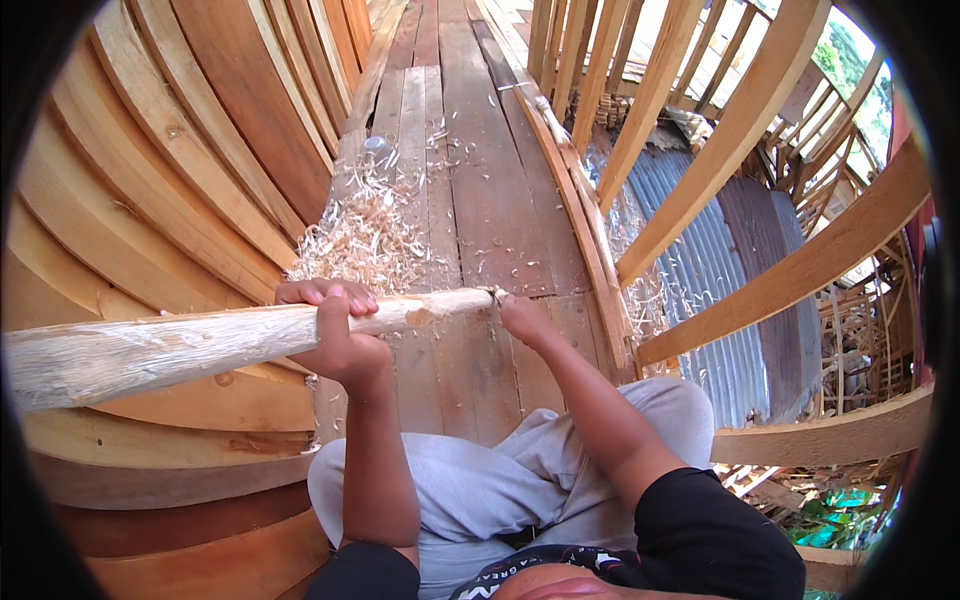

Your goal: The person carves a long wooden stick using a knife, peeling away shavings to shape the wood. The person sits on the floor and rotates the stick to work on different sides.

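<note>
A long, pale, peeled wooden pole [190, 345] runs across in front of me from the left edge and tapers to the right. My left hand [340, 325] is closed around it, with the thumb on top and the fingers over the far side. At the pole's thin right end, my right hand [525, 318] is a closed fist. A small dark bit and a curled shaving show between that fist and the pole tip. What the fist grips is mostly hidden, so I cannot make out its kind.
Curled wood shavings [370, 235] lie heaped on the plank floor [490, 200] beyond my left hand. A small clear round object [376, 146] sits behind the heap. Upright planks [150, 190] wall the left; spaced curved wooden ribs [680, 150] line the right, with corrugated metal sheets [690, 270] beyond.
</note>
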Demonstrator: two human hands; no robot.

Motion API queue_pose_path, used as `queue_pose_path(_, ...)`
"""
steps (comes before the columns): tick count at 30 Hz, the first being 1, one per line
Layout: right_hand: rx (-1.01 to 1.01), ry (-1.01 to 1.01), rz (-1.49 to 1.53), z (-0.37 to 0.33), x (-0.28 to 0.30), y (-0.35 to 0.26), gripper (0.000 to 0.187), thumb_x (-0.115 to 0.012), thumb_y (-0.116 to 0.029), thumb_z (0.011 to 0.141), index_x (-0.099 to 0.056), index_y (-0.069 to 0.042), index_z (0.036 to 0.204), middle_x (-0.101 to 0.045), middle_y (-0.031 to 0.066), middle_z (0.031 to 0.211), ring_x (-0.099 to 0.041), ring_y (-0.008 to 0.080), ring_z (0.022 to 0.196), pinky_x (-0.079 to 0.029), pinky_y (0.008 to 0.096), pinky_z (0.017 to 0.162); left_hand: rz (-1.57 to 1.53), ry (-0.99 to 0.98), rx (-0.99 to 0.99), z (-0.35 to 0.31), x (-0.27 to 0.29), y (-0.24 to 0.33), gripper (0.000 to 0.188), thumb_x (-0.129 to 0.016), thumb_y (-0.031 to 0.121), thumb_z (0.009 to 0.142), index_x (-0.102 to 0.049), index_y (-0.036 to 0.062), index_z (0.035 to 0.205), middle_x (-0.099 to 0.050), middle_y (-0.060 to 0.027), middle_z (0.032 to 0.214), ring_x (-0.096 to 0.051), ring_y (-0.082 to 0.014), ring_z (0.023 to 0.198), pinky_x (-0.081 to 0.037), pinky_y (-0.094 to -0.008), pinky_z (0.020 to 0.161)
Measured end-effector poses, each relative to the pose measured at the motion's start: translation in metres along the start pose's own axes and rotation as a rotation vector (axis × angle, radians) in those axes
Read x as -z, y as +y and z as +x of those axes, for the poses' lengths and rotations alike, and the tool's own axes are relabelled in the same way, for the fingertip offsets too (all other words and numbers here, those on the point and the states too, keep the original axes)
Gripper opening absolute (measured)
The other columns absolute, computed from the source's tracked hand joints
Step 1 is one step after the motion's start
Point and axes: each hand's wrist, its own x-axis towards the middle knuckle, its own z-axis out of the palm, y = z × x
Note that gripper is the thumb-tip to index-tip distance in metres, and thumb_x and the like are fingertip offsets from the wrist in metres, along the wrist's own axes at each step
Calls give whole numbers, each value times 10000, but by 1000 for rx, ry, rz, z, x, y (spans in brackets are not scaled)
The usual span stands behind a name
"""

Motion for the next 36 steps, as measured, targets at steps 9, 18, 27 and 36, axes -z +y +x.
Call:
queue_pose_path(9,45,-5,84,8,-14,14,546,-249,-301,936,-575,118,1066,-565,364,1096,-559,484,1040,-413,509,934,-81,-11,40,0,9,-2,196,-512,-65,726,-395,60,821,-428,-42,657,-421,-112,486,-429,-265,471)
queue_pose_path(18,111,224,211,-16,-31,3,543,-332,-407,980,-650,33,968,-645,281,939,-641,403,880,-480,493,812,-79,-3,38,1,9,-1,196,-516,-56,739,-400,76,826,-433,-43,679,-434,-118,490,-436,-268,470)
queue_pose_path(27,157,219,186,-52,-11,-45,502,-394,-400,967,-665,19,914,-646,274,932,-620,425,920,-464,485,813,-41,-13,9,-1,9,5,177,-500,-47,724,-407,78,809,-427,-37,662,-439,-122,490,-421,-268,479)
queue_pose_path(36,125,234,85,-49,-8,-26,499,-433,-398,951,-645,53,922,-633,299,897,-609,458,890,-469,504,778,-80,-27,43,0,8,3,195,-504,-78,720,-407,69,804,-427,-35,676,-441,-119,493,-438,-287,491)
